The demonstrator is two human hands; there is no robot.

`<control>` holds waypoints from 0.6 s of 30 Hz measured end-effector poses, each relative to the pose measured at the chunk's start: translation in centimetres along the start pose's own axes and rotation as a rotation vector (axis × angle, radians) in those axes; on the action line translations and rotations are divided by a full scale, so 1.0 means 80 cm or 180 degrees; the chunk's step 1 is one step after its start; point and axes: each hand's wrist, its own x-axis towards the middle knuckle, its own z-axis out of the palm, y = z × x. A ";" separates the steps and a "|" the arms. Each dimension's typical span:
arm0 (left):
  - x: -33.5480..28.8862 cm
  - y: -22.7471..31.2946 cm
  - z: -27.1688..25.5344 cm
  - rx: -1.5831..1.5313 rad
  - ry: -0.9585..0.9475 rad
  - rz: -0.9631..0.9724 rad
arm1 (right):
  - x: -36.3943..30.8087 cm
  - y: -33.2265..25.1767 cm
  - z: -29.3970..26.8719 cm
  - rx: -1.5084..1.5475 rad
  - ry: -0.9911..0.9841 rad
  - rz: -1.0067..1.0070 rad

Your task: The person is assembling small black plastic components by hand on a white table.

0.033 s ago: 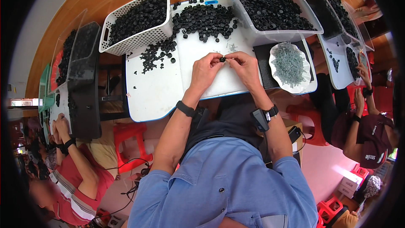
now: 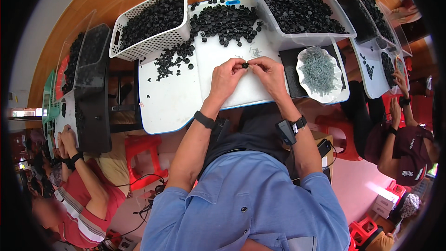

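Over the white tabletop [image 2: 227, 86], my left hand [image 2: 226, 80] pinches a small round black plastic part [image 2: 245, 65] between thumb and fingertips. My right hand [image 2: 271, 77] is closed in a pinch against the right side of that part; whatever its fingertips hold is too small to make out. Just beyond the fingers lie a few small grey pins or screws [image 2: 254, 52]. A pile of black round caps [image 2: 225, 22] spreads farther back, and smaller black pieces [image 2: 167, 62] are scattered to its left. A white scalloped dish [image 2: 320, 96] full of greyish screw-like pieces stands right of my right hand.
A white perforated basket [image 2: 153, 49] of black parts stands back left, a clear plastic bin [image 2: 297, 39] of them back right. The dish rests by a black mat [image 2: 292, 76]. Co-workers sit at tables left and right; red stools [image 2: 144, 158] stand beside me.
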 end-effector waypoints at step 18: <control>-0.004 -0.005 0.005 0.0162 0.0141 0.0240 | -0.001 -0.010 0.004 -0.0652 0.0052 -0.1064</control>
